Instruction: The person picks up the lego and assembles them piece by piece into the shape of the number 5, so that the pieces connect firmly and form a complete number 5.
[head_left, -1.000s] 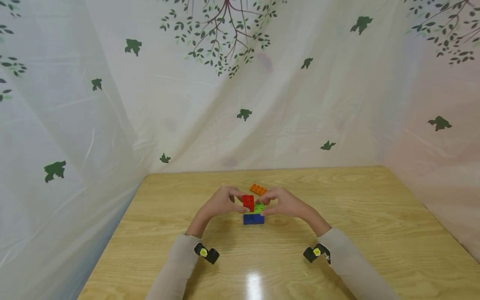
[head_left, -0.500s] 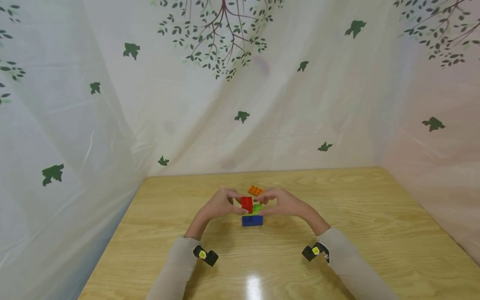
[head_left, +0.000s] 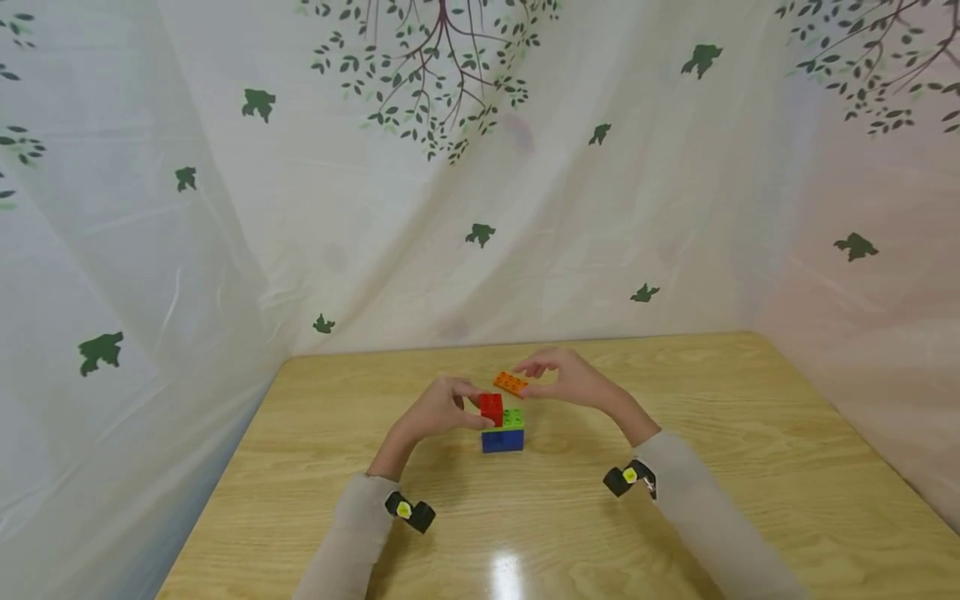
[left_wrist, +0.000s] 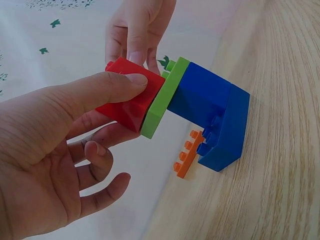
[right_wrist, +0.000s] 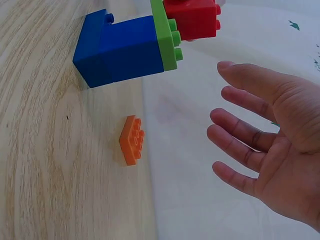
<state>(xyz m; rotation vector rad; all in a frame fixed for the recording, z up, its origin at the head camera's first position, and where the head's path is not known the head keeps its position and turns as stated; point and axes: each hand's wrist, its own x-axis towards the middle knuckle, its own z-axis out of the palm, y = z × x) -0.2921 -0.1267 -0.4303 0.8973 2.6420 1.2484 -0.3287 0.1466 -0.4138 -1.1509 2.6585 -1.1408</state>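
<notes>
A red building brick [left_wrist: 131, 92] sits at the left end of a thin green brick [left_wrist: 162, 100], and my left hand [head_left: 441, 408] pinches it between thumb and fingers. Beneath the green one are blue bricks [right_wrist: 125, 50], stacked with a lower one resting on the table. My right hand [head_left: 572, 380] hovers above and right of the stack, apart from it, its fingers spread loosely around nothing. Behind the stack a thin orange brick [right_wrist: 132, 140] lies on the table, studs up; the right hand is near it without visible contact in the right wrist view.
The wooden table [head_left: 337, 533] extends around the stack on every side. At its far edge hangs a pale curtain [head_left: 375, 250] printed with leaves and branches. Each wrist wears a small black camera [head_left: 411, 512].
My right hand has let go of the green brick's side and moved up and away toward the orange brick. My left hand still grips the red brick.
</notes>
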